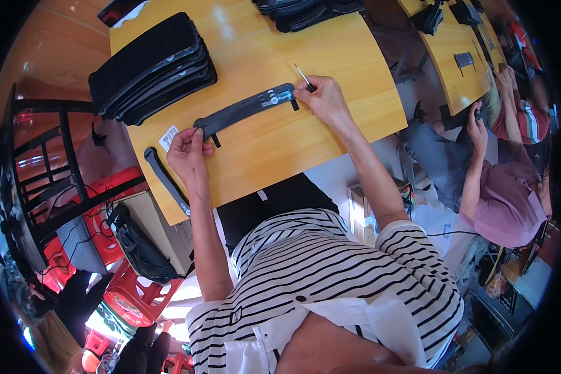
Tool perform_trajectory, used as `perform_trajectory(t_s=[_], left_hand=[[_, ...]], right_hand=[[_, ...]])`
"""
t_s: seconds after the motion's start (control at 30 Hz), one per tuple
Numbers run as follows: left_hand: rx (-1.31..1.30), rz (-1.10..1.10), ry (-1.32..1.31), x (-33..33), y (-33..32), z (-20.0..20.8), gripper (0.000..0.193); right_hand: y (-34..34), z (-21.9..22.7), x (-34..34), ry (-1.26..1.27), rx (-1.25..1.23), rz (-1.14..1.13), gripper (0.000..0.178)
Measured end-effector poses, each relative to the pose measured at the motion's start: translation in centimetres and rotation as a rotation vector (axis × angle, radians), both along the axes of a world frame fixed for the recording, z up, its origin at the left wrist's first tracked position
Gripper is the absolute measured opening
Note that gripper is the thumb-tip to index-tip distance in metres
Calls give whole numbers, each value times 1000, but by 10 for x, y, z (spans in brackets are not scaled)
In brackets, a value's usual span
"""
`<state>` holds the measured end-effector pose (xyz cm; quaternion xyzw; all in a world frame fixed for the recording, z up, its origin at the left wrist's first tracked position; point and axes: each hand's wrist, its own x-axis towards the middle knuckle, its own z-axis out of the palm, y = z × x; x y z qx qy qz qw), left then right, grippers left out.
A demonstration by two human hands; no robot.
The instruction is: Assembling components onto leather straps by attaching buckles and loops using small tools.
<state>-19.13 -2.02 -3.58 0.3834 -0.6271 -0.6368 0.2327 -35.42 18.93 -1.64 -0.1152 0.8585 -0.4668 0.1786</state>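
A black strap (246,110) is pinched by left hand (190,154) and right hand (326,103), a slim tool (310,87) gripped in the latter; positioning seems underway, steady alignment called for.

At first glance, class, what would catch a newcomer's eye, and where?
The dark strap comes first, over the yellow table with the left hand at one end and the right hand at the other. A thick black stack sits to its upper left. The striped shirt fills the lower middle.
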Motion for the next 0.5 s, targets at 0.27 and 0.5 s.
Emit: perform_trajectory(t_s=[0.27,0.5], left_hand=[[8,20,10,-2,1,-3,8],[-16,24,-11,-1,2,-1,8]], right_hand=[[0,-8,-2,18,-17,-13,11],[-1,-7,-1,-47,-24,-33,11]])
